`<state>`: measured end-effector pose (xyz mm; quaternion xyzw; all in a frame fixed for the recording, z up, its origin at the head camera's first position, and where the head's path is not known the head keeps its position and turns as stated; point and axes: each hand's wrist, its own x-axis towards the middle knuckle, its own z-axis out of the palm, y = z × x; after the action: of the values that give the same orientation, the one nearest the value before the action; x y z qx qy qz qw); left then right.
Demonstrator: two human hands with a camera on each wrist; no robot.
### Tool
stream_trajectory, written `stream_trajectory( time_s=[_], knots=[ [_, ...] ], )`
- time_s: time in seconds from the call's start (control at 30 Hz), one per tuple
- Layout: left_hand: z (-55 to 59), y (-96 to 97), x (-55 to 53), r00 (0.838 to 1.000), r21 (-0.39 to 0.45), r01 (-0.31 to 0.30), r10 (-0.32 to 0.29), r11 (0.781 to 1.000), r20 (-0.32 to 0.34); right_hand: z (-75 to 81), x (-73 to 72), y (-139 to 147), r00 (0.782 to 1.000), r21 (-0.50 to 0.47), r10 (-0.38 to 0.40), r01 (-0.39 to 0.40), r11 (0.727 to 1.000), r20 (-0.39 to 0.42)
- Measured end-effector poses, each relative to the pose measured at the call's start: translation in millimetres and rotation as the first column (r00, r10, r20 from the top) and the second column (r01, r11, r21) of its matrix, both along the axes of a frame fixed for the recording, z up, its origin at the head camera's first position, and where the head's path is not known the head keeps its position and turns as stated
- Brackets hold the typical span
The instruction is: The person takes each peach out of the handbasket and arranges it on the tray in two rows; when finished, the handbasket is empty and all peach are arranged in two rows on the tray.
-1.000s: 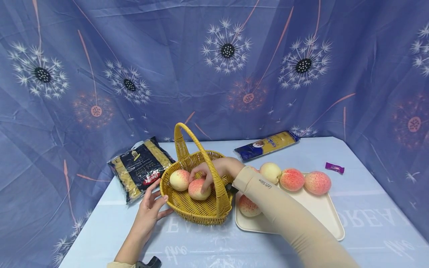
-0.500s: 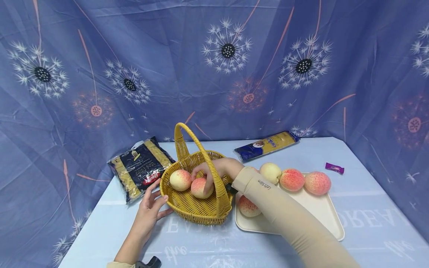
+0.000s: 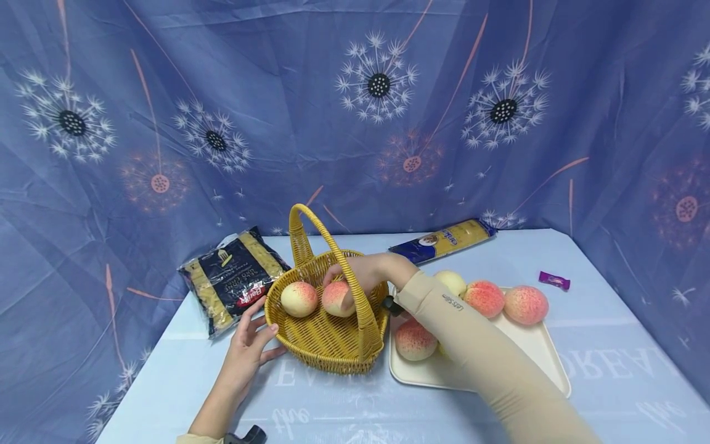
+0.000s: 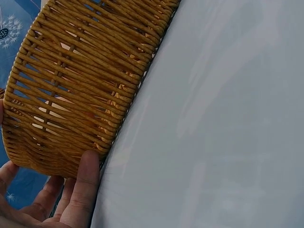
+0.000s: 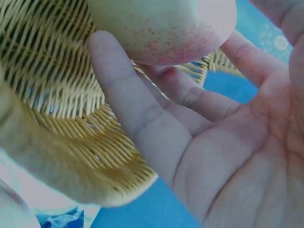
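Note:
A yellow wicker basket [image 3: 324, 354] with a tall arched handle stands mid-table. My left hand [image 3: 248, 345] touches its left end with spread, fairly straight fingers; the left wrist view shows fingers [image 4: 85, 185] against the woven wall. My right hand [image 3: 363, 271] reaches in under the handle and holds a pink-and-cream peach [image 3: 335, 300]. In the right wrist view this peach [image 5: 164, 28] sits at the fingertips, in front of the weave. Another peach [image 3: 298, 299] lies beside it at the basket's left. The handle and forearm partly hide the right hand.
Right of the basket, a cream tray [image 3: 516, 345] carries several peaches [image 3: 526, 303], some behind my right sleeve. A dark pasta bag [image 3: 233, 274] lies left of the basket. At the back are a long pasta packet [image 3: 449, 239] and a small purple wrapped sweet [image 3: 554, 280].
My right hand has moved right and slightly back with the peach, which now lies further from the other peach. The left hand and basket stay in place.

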<state>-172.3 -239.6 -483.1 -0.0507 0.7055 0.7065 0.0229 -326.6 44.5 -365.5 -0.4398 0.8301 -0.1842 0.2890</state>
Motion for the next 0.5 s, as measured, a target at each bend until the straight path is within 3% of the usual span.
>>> stream_trajectory(
  time_s=[0.2,0.4,0.5],
  knots=[
    [-0.3,0.0,1.1,1.0,0.003,0.002,-0.002,1.0,-0.01,7.1,-0.8,10.7,0.992,-0.096,-0.034,0.046,0.994,0.123],
    [0.3,0.0,1.0,1.0,0.004,0.011,-0.011,1.0,-0.013,16.2,1.0,27.5,0.947,-0.118,-0.134,0.174,0.978,0.291],
    [-0.2,-0.6,1.6,1.0,0.005,0.006,-0.006,1.0,-0.016,19.1,2.4,33.9,0.947,-0.127,-0.129,0.172,0.977,0.293]
  ],
)
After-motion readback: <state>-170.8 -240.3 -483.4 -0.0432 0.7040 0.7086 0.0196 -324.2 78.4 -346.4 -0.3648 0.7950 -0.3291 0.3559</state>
